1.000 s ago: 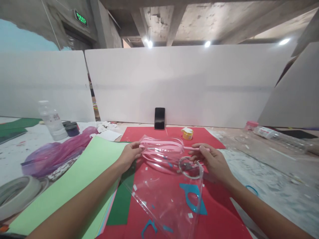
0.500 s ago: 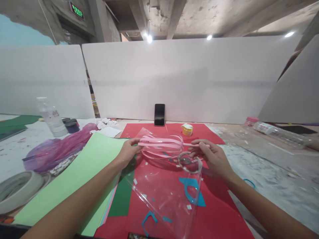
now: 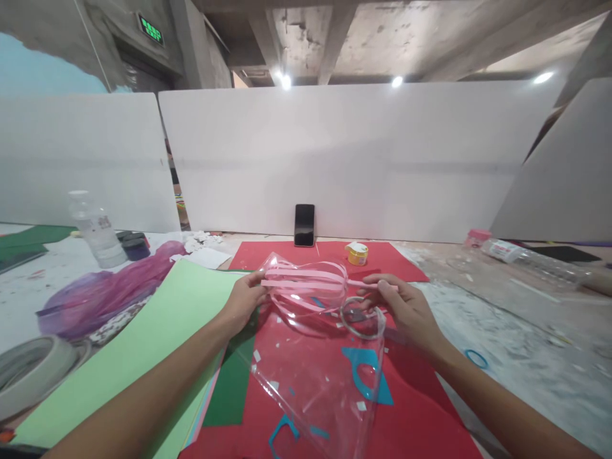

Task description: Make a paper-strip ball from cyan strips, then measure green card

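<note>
A: Entry, hands. Left hand [image 3: 245, 299] pinches the left end of the pink paper strips [image 3: 306, 284]; thumb and fingers are pressed together on the bundle. Right hand [image 3: 406, 312] pinches the right end, where the strips narrow to one tail.

B: Position of the strips?

A: Held just above the red paper sheet [image 3: 421, 414], bowed outward in the middle, between the two hands. A clear plastic sheet [image 3: 325, 382] lies under and in front of them, curling up around the bundle.

B: Surroundings?

A: Light green paper [image 3: 157, 331] at left, tape roll [image 3: 29, 370] at far left, phone [image 3: 305, 224] upright against the white board [image 3: 358, 159], small yellow pot [image 3: 357, 254] beside it.
</note>
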`<action>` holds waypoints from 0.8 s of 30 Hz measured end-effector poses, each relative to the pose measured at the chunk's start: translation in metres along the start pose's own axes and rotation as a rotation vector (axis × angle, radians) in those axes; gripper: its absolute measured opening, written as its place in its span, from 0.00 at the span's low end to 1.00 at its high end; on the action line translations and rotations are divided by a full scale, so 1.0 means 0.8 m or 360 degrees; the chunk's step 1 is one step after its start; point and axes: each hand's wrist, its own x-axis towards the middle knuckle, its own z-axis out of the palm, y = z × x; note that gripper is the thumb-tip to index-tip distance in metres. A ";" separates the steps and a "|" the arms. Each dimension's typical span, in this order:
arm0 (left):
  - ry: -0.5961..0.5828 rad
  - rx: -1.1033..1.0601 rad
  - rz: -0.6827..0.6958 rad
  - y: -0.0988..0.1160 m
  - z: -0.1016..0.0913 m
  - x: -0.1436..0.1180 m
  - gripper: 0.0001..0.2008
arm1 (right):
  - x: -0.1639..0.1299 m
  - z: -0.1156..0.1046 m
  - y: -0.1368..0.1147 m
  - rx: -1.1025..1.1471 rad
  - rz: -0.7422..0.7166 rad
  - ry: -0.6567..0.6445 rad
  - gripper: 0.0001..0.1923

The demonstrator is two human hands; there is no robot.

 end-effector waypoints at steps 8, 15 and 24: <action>0.0049 -0.0132 -0.0023 0.004 0.007 -0.004 0.18 | -0.003 0.004 -0.003 0.0011 -0.0051 -0.0050 0.18; 0.0069 -0.0136 -0.0025 0.001 0.003 -0.002 0.20 | -0.005 0.003 -0.005 -0.0026 -0.0047 -0.0048 0.18; 0.0016 -0.0066 0.0057 -0.005 -0.003 0.000 0.19 | -0.005 0.002 -0.004 -0.0102 -0.0076 -0.0019 0.18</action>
